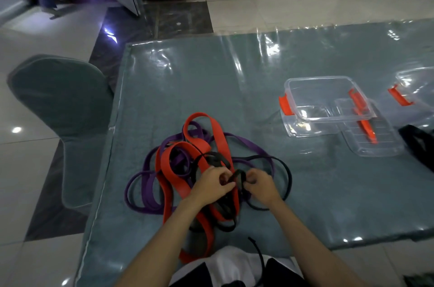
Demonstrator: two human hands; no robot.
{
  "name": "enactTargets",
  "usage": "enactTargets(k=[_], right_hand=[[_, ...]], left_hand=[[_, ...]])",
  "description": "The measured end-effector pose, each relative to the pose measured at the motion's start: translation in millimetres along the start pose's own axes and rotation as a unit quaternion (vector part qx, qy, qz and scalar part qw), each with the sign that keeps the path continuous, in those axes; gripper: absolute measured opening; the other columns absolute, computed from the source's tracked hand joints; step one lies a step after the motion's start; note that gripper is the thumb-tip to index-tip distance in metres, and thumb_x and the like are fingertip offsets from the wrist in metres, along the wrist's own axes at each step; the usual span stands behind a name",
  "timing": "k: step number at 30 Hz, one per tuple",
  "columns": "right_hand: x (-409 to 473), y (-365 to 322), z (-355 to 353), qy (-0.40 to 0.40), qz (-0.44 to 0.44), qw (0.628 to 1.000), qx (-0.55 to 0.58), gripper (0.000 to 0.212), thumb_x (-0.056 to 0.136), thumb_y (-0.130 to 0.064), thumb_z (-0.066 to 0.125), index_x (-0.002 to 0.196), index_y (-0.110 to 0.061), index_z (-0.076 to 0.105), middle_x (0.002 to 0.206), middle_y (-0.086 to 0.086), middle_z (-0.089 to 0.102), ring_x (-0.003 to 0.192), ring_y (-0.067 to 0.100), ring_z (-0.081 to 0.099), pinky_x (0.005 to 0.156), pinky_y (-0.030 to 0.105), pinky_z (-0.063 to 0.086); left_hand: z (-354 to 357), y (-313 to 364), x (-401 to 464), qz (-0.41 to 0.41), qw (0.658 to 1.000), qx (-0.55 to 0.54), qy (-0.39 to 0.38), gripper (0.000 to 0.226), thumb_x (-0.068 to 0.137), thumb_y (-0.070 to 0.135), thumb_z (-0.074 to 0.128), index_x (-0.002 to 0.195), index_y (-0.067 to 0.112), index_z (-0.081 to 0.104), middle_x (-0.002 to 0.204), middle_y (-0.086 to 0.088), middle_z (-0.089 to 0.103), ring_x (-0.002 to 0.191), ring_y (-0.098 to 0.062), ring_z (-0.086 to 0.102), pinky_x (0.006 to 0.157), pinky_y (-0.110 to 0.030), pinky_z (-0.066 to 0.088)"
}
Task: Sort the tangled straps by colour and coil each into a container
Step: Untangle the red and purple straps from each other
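Observation:
A tangled heap of straps lies on the table in front of me: a wide red strap, a purple strap and a thin black strap looped through one another. My left hand and my right hand meet over the middle of the heap, both pinching the same stretch of black strap between them. One red end hangs over the near table edge. A clear container with orange clips stands empty at the right, well beyond my hands.
A clear lid with an orange handle leans against the container. A second clear container sits at the far right edge. A dark object lies at the right. A grey covered chair stands left of the table.

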State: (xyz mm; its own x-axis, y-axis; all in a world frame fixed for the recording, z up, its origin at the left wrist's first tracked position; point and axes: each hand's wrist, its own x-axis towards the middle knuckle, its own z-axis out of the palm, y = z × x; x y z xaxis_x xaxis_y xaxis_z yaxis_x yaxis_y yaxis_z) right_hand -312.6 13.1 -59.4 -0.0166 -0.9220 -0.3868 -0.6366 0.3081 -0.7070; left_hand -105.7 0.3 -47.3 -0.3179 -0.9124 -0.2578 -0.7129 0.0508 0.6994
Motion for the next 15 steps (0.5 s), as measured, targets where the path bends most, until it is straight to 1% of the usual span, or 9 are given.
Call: enactTargets(k=[1,2,3,5,7,9,12,13,15], right_hand=[[0.1,0.4,-5.5,0.022,0.000,0.998,0.055,0.029,0.089,0.006,0.069,0.094,-0.022,0.065,0.087,0.008,0.072,0.061,0.019,0.070,0.057,0.037,0.061],[-0.1,0.6,-12.5,0.047,-0.002,0.993,0.109,0.034,0.090,0.011,0.063,0.096,-0.022,0.065,0.090,0.013,0.072,0.056,0.022,0.070,0.049,0.033,0.057],[0.5,1.4,-20.6,0.070,-0.005,0.985,0.156,0.038,0.091,0.015,0.058,0.096,-0.022,0.068,0.093,0.015,0.073,0.058,0.025,0.071,0.047,0.030,0.055],[0.3,4.0,-36.4,0.097,-0.020,0.976,0.195,0.044,0.091,0.019,0.052,0.089,-0.019,0.074,0.100,0.018,0.074,0.072,0.028,0.073,0.059,0.032,0.058],[-4.9,8.5,-47.6,0.118,-0.033,0.967,0.225,0.042,0.093,0.019,0.048,0.086,-0.011,0.076,0.103,0.022,0.074,0.085,0.031,0.072,0.075,0.037,0.060],[-14.5,14.4,-54.6,0.168,-0.029,0.952,0.255,0.030,0.100,0.011,0.052,0.091,-0.004,0.076,0.100,0.021,0.075,0.090,0.029,0.071,0.082,0.040,0.061],[-30.2,23.0,-64.2,0.262,-0.029,0.936,0.232,0.008,0.100,-0.012,0.070,0.095,-0.011,0.075,0.090,0.008,0.076,0.081,0.015,0.069,0.077,0.032,0.058],[-34.6,25.5,-66.8,0.280,-0.033,0.932,0.227,0.002,0.098,-0.012,0.073,0.097,-0.013,0.074,0.091,0.006,0.075,0.082,0.014,0.069,0.077,0.030,0.057],[-41.2,30.8,-68.5,0.316,-0.033,0.925,0.208,0.015,0.094,-0.001,0.072,0.102,-0.013,0.070,0.096,0.008,0.071,0.087,0.019,0.067,0.080,0.033,0.056]], left_hand=[[-1.7,3.2,-2.3,-0.021,0.997,-0.070,-0.034,0.037,0.096,0.054,0.069,0.091,0.018,0.076,0.084,0.011,0.074,0.086,-0.009,0.068,0.082,-0.030,0.051],[-2.4,6.3,-4.5,-0.051,0.988,-0.133,-0.062,0.051,0.098,0.062,0.061,0.083,0.015,0.075,0.075,0.009,0.073,0.076,-0.008,0.068,0.079,-0.030,0.052],[-0.8,8.6,-5.2,-0.082,0.981,-0.163,-0.071,0.057,0.102,0.062,0.056,0.080,0.012,0.075,0.073,0.004,0.074,0.074,-0.012,0.071,0.082,-0.033,0.054],[5.4,10.9,-1.3,-0.118,0.983,-0.140,-0.026,0.047,0.107,0.046,0.056,0.082,0.009,0.070,0.080,-0.007,0.076,0.085,-0.026,0.074,0.087,-0.040,0.055],[12.4,14.9,3.0,-0.166,0.982,-0.088,0.025,0.033,0.104,0.037,0.064,0.085,0.010,0.062,0.087,-0.014,0.075,0.092,-0.034,0.072,0.085,-0.042,0.055],[16.0,20.4,6.3,-0.202,0.978,-0.052,0.001,0.033,0.096,0.044,0.074,0.089,0.013,0.061,0.098,-0.014,0.076,0.097,-0.032,0.071,0.084,-0.037,0.055],[21.3,28.5,7.7,-0.213,0.974,0.029,-0.069,0.051,0.089,0.057,0.077,0.108,0.011,0.066,0.115,-0.013,0.072,0.110,-0.034,0.068,0.087,-0.036,0.050],[24.1,29.9,7.0,-0.218,0.972,0.043,-0.075,0.056,0.087,0.060,0.076,0.114,0.011,0.064,0.120,-0.013,0.070,0.114,-0.035,0.066,0.091,-0.039,0.051],[29.4,32.4,2.9,-0.221,0.969,0.081,-0.069,0.059,0.086,0.063,0.074,0.118,0.016,0.062,0.123,-0.009,0.069,0.119,-0.034,0.065,0.097,-0.042,0.051]])
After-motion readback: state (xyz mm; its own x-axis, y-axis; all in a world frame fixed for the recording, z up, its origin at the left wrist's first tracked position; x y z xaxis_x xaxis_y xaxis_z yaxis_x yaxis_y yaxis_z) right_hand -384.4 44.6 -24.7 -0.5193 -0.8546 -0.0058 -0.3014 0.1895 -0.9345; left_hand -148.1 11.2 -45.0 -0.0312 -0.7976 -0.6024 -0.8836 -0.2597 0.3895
